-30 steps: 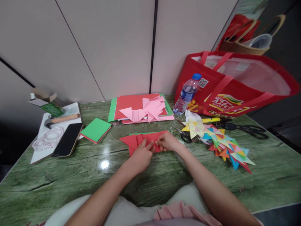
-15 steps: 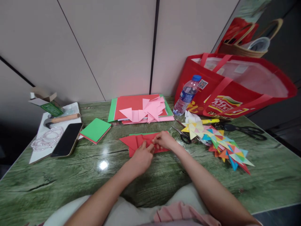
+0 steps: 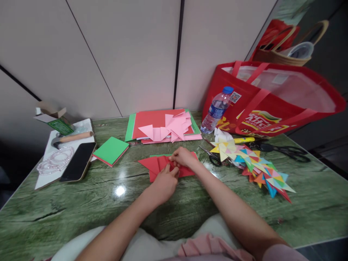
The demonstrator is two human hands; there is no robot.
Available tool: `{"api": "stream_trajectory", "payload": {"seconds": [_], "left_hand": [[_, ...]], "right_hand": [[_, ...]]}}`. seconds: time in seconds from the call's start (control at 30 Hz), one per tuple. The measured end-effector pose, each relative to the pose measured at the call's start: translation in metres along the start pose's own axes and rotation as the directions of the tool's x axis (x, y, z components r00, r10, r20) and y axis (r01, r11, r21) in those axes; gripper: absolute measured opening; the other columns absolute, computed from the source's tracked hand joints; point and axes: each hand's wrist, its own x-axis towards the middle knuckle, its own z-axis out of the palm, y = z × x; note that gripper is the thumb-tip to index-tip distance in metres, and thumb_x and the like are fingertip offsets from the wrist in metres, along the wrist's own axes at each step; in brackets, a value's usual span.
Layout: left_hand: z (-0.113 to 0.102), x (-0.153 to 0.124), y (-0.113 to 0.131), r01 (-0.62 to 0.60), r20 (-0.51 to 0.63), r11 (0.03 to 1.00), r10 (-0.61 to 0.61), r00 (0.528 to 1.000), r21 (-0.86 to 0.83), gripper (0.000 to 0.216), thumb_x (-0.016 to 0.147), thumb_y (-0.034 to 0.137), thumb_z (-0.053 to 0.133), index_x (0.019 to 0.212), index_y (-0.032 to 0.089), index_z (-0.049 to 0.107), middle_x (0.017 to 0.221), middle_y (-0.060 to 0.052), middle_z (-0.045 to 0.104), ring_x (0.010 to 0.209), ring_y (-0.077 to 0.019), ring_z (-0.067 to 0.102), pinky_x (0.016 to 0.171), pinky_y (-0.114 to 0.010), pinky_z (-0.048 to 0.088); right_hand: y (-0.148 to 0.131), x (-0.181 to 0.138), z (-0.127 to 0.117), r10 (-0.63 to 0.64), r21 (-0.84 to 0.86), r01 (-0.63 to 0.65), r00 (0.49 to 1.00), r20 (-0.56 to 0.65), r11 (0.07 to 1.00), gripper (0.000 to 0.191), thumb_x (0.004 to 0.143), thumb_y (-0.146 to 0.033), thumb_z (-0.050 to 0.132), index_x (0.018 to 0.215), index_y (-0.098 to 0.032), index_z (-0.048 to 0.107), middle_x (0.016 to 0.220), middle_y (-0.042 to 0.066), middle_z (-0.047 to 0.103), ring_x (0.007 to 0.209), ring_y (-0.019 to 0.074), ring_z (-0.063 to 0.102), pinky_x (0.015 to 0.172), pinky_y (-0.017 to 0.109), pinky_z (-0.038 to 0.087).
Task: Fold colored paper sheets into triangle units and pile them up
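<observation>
On red paper [image 3: 155, 166]: left hand [image 3: 165, 181] rests, grip unclear; right hand [image 3: 181, 158] pinches its fold | behind paper: pink pieces [image 3: 178, 126] | right of paper: small scissors [image 3: 210, 153]

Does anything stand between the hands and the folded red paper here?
Nothing visible does: the left hand and right hand are both on the red paper. The small scissors lie off to its right, not between.

A blue-capped bottle [image 3: 216, 111] stands before a red bag [image 3: 272, 102].
</observation>
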Motion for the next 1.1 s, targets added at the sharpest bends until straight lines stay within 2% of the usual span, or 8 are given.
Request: {"api": "stream_trajectory", "payload": {"seconds": [0.23, 0.43, 0.57, 0.73, 0.93, 1.1], "left_hand": [[0.001, 0.002, 0.000, -0.045, 0.016, 0.999, 0.044, 0.999, 0.021, 0.025, 0.085, 0.013, 0.043, 0.093, 0.009, 0.066, 0.105, -0.016, 0.060, 0.107, -0.0288, 0.049, 0.096, -0.046, 0.037], [0.005, 0.001, -0.001, -0.013, -0.005, 1.000, 0.013, 1.000, -0.025, 0.024, 0.084, 0.013, 0.044, 0.096, 0.013, 0.065, 0.105, -0.014, 0.058, 0.109, -0.0273, 0.047, 0.097, -0.045, 0.034], [0.002, -0.001, 0.000, -0.006, 0.017, 1.000, 0.006, 1.000, -0.030, 0.028, 0.087, 0.015, 0.040, 0.102, 0.011, 0.063, 0.109, -0.015, 0.058, 0.109, -0.0282, 0.046, 0.097, -0.046, 0.035], [-0.004, -0.004, 0.000, 0.083, 0.040, 0.993, -0.080, 0.996, -0.084, 0.038, 0.088, 0.022, 0.043, 0.122, 0.005, 0.051, 0.117, -0.017, 0.055, 0.110, -0.0308, 0.046, 0.092, -0.043, 0.041], [0.000, -0.005, -0.002, 0.104, 0.038, 0.989, -0.101, 0.994, -0.102, 0.046, 0.085, 0.029, 0.052, 0.125, 0.009, 0.048, 0.124, -0.016, 0.052, 0.117, -0.0311, 0.043, 0.096, -0.042, 0.039], [-0.003, -0.005, -0.002, 0.090, 0.043, 0.988, -0.085, 0.995, -0.128, 0.043, 0.085, 0.029, 0.052, 0.125, 0.012, 0.049, 0.126, -0.015, 0.052, 0.119, -0.0298, 0.041, 0.099, -0.043, 0.036]], "right_hand": [[-0.006, 0.017, 0.005, 0.013, 0.013, -0.013, 1.000, 0.009, 1.000, 0.022, 0.081, -0.024, 0.055, 0.066, -0.014, 0.067, 0.064, 0.004, 0.070, 0.048, 0.0095, 0.059, 0.045, 0.017, 0.040], [-0.015, 0.029, 0.006, 0.010, 0.058, -0.010, 1.000, -0.003, 0.998, 0.024, 0.079, -0.023, 0.058, 0.058, -0.015, 0.064, 0.056, 0.004, 0.067, 0.044, 0.0098, 0.056, 0.044, 0.019, 0.038], [-0.013, 0.031, 0.008, -0.037, 0.152, 0.039, 0.999, -0.013, 0.988, 0.023, 0.080, -0.022, 0.057, 0.059, -0.015, 0.061, 0.051, 0.001, 0.063, 0.040, 0.0086, 0.053, 0.042, 0.018, 0.037], [0.000, 0.024, 0.005, -0.121, 0.281, 0.136, 0.990, -0.069, 0.950, 0.024, 0.085, -0.030, 0.050, 0.070, -0.014, 0.062, 0.054, -0.002, 0.061, 0.042, 0.0062, 0.051, 0.044, 0.016, 0.039], [0.007, 0.016, 0.000, -0.225, 0.315, 0.198, 0.973, 0.054, 0.928, 0.027, 0.073, -0.034, 0.064, 0.056, -0.013, 0.060, 0.042, -0.004, 0.053, 0.033, 0.0058, 0.043, 0.036, 0.018, 0.031], [0.019, 0.004, -0.005, -0.169, 0.272, 0.133, 0.979, 0.116, 0.953, 0.030, 0.070, -0.043, 0.066, 0.064, -0.013, 0.067, 0.045, -0.003, 0.057, 0.035, 0.0075, 0.048, 0.038, 0.018, 0.035]]}}
